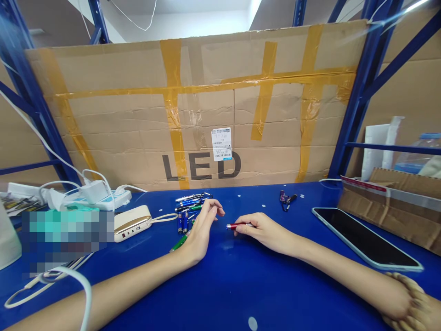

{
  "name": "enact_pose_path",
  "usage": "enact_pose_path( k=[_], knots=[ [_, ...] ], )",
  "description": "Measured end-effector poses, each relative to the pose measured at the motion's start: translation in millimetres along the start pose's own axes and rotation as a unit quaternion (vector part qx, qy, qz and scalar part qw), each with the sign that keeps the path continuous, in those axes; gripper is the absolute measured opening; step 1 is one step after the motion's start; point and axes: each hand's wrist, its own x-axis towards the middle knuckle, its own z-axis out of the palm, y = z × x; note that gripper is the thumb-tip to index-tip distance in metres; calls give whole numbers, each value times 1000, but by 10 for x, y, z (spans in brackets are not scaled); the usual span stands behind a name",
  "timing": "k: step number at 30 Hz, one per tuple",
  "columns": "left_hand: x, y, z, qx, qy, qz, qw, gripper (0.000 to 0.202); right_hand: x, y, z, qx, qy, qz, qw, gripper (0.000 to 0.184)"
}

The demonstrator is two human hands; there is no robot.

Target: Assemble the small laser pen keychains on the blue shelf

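Note:
My right hand (263, 230) lies on the blue table (241, 285) with its fingers closed on a small red pen-shaped light (236, 225), whose silver tip points left. My left hand (201, 232) rests on its edge just left of it, fingers loosely apart and holding nothing. Right behind my left hand lies a pile of several small pen lights (189, 209) in blue, green and silver; one green one (179, 242) sticks out beside the wrist. The two hands are a few centimetres apart.
A taped cardboard sheet marked LED (203, 115) stands along the back. A white power bank (132, 223), a power strip (99, 195) and white cables (65, 280) lie at the left. A phone (365, 239) and a cardboard box (396, 202) sit at the right. Two dark keychain lights (286, 199) lie further back.

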Motion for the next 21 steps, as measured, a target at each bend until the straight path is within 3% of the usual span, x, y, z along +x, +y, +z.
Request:
enact_pose_path(
  k=[9,21],
  knots=[
    [13,-32,4,0,3,1,1000,28,1,-22,29,-5,12,25,1000,36],
    [14,-17,8,-1,-3,-6,1000,28,-9,-77,34,-3,21,46,999,27]
  ],
)
